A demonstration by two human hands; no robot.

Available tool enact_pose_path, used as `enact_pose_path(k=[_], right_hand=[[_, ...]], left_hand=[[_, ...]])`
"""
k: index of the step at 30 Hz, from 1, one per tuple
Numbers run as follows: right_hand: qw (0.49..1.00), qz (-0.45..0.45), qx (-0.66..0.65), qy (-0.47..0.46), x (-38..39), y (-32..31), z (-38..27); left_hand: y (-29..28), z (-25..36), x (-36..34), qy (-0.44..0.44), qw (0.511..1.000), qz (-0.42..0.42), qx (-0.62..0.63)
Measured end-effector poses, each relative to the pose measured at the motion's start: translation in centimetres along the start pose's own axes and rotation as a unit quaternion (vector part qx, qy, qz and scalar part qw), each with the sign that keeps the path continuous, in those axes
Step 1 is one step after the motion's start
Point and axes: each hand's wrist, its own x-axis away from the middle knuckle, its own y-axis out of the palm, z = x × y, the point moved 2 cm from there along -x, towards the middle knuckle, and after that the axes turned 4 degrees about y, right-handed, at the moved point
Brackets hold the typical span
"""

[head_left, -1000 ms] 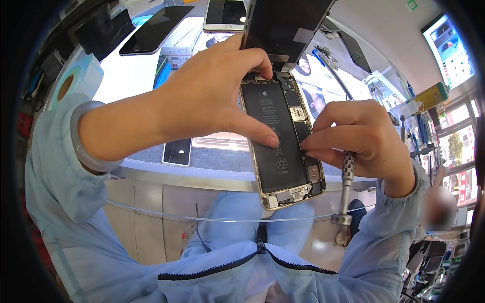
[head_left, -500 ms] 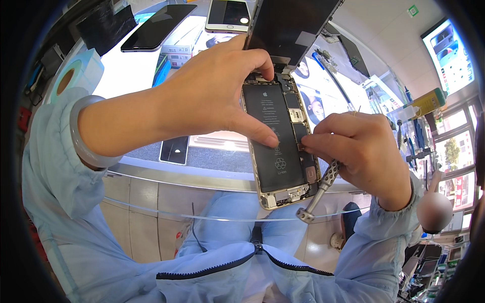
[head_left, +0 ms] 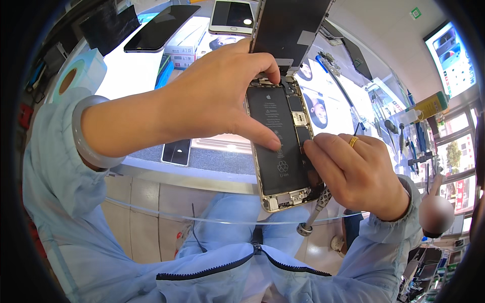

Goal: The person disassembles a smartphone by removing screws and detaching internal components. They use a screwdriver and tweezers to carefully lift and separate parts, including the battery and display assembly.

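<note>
My left hand point(head_left: 212, 101) grips an opened smartphone point(head_left: 283, 146) from the left side, thumb pressed on its black battery and fingers curled over the top edge. The phone's screen panel point(head_left: 290, 28) stands hinged up behind the body. My right hand point(head_left: 358, 174) rests on the phone's right edge, fingertips pinched at the circuit board beside the battery. A small metal screwdriver point(head_left: 313, 214) is held in that hand, its knurled handle sticking out below the palm toward my lap.
A glass counter point(head_left: 151, 76) lies ahead with two dark phones point(head_left: 161, 20), a white phone point(head_left: 232, 12), small boxes and a tape roll point(head_left: 76, 76). A small dark phone point(head_left: 177, 151) lies near the counter's edge. Tools stand at right point(head_left: 404, 131). Another person is at far right.
My right hand has shifted up the phone's right edge, and the screwdriver has swung from hanging upright to slanting down-left. The left hand keeps its grip.
</note>
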Motion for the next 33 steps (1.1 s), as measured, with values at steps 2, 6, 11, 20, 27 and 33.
enact_pose_path(k=[2,6,11,20,27,33], right_hand=[[1.0,-0.008,-0.022,0.001,-0.1,-0.1,0.4],[0.995,-0.008,-0.094,0.041,0.3,0.1,1.8],[0.967,-0.005,-0.22,0.127,0.3,0.4,3.6],[0.97,-0.081,-0.191,0.129,0.0,-0.3,2.9],[0.977,-0.111,-0.14,0.115,-0.8,-0.7,2.5],[0.972,-0.165,-0.156,0.057,-2.4,-0.9,3.5]], left_hand=[[0.0,0.0,0.2,0.002,1.0,0.003,-0.008],[0.1,-0.1,0.2,0.021,1.0,0.01,0.003],[0.2,-0.3,0.3,0.036,0.999,0.023,-0.009],[0.1,-0.2,0.2,0.024,1.0,0.01,-0.002],[0.1,-0.1,-0.1,0.003,1.0,-0.005,0.004],[0.2,-0.2,-0.1,0.006,1.0,0.005,0.0]])
